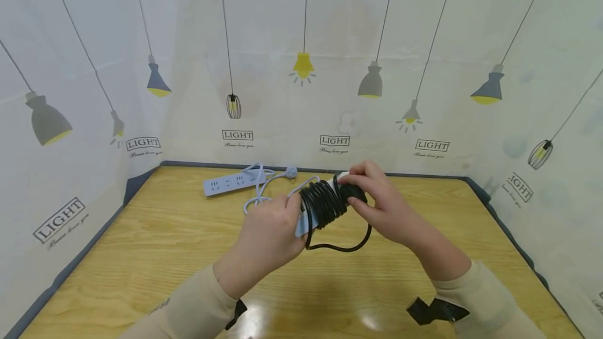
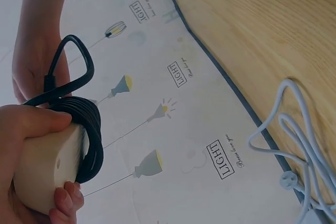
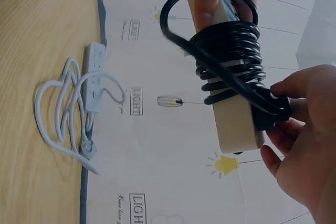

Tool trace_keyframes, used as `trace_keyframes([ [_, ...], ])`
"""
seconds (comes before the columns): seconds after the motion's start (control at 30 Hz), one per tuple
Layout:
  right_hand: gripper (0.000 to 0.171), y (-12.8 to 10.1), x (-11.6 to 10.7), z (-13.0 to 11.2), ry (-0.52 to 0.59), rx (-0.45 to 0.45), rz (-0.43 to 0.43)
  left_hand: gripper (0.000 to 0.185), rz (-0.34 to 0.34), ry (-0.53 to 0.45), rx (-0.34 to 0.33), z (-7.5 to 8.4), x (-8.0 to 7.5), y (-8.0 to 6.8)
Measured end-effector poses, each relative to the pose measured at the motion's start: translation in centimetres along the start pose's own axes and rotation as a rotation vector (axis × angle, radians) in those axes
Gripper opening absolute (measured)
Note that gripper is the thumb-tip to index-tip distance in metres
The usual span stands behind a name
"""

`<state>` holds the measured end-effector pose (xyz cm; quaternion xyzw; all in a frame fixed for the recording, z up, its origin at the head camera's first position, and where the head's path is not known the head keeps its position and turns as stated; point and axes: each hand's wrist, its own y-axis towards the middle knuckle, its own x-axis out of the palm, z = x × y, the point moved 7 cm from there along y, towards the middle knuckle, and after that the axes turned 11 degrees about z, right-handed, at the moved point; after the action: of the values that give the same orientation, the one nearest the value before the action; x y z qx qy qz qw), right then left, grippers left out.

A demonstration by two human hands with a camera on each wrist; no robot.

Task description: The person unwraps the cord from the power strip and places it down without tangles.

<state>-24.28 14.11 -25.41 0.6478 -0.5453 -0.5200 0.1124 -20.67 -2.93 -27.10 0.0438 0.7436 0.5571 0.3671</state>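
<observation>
My left hand point(image 1: 270, 226) grips one end of a white power strip point(image 2: 42, 163), thumb along one side and fingers curled round the other. The strip is held up tilted above the table. A black cord point(image 1: 325, 204) is wound in several tight turns about its middle, and a loose loop of it hangs below in the head view. At the strip's far end my right hand point(image 1: 383, 200) pinches the black plug point(image 3: 266, 115) between thumb and fingers, close against the strip's side. In the left wrist view the right hand is partly hidden behind the cord.
A second power strip point(image 1: 231, 184), pale blue-white, lies at the back left of the wooden table point(image 1: 424, 245). Its loosely looped cord point(image 3: 59, 121) and round plug point(image 1: 291, 172) lie beside it. A backdrop point(image 1: 188, 82) with printed lamps encloses the table's back and sides.
</observation>
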Motion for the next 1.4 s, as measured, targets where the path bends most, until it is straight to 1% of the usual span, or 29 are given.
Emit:
trace_keyframes([
  [0.07,0.029,0.0,0.1,0.3,-0.003,0.055,-0.005,0.036,0.003,0.006,-0.003,0.0,0.1,0.0],
  [0.13,0.024,0.0,0.3,0.5,-0.045,0.118,0.004,0.037,0.005,0.014,-0.009,0.0,0.2,0.0],
  [0.2,0.018,0.0,0.4,0.6,-0.133,0.163,0.036,0.037,0.012,0.021,-0.012,0.0,0.5,-0.1],
  [0.27,0.019,0.0,0.5,0.7,-0.27,0.176,0.083,0.037,0.023,0.031,-0.016,0.0,0.7,-0.2],
  [0.33,0.023,0.0,0.7,0.6,-0.435,0.151,0.131,0.037,0.033,0.04,-0.019,0.1,0.8,-0.2],
  [0.4,0.025,0.0,0.8,0.3,-0.573,0.089,0.182,0.037,0.037,0.042,-0.026,0.1,1.0,-0.2],
  [0.47,0.023,0.0,0.9,-0.1,-0.669,0.006,0.233,0.037,0.036,0.041,-0.034,0.2,1.0,-0.1],
  [0.53,0.021,0.0,1.1,-0.5,-0.72,-0.084,0.275,0.038,0.031,0.036,-0.041,0.2,1.0,0.0],
  [0.6,0.021,0.0,1.1,-0.8,-0.741,-0.154,0.31,0.039,0.025,0.026,-0.047,0.3,1.1,0.0],
  [0.67,0.027,0.1,1.1,-1.0,-0.755,-0.207,0.335,0.039,0.027,0.028,-0.047,0.3,1.2,0.0],
  [0.8,0.04,-0.1,0.8,-1.3,-0.749,-0.275,0.39,0.041,0.036,0.035,-0.035,0.5,1.4,0.0],
  [0.87,0.042,-0.3,0.7,-1.4,-0.748,-0.302,0.412,0.042,0.035,0.036,-0.03,0.6,1.5,-0.2],
  [0.97,0.041,-0.6,0.9,-1.4,-0.754,-0.341,0.418,0.042,0.014,0.033,-0.032,0.8,1.9,-0.5],
  [1.1,0.042,-0.6,1.2,-1.0,-0.747,-0.364,0.363,0.046,-0.021,0.02,-0.04,1.1,2.3,-0.9],
  [1.2,0.043,-0.5,1.1,-0.7,-0.732,-0.366,0.337,0.05,-0.046,0.011,-0.045,1.2,2.6,-0.9],
  [1.27,0.044,-0.5,0.9,-0.7,-0.731,-0.384,0.351,0.05,-0.064,0.002,-0.055,1.2,2.7,-0.9],
  [1.4,0.04,-0.9,0.9,-0.7,-0.761,-0.437,0.412,0.048,-0.1,-0.012,-0.074,1.2,3.0,-0.8],
])
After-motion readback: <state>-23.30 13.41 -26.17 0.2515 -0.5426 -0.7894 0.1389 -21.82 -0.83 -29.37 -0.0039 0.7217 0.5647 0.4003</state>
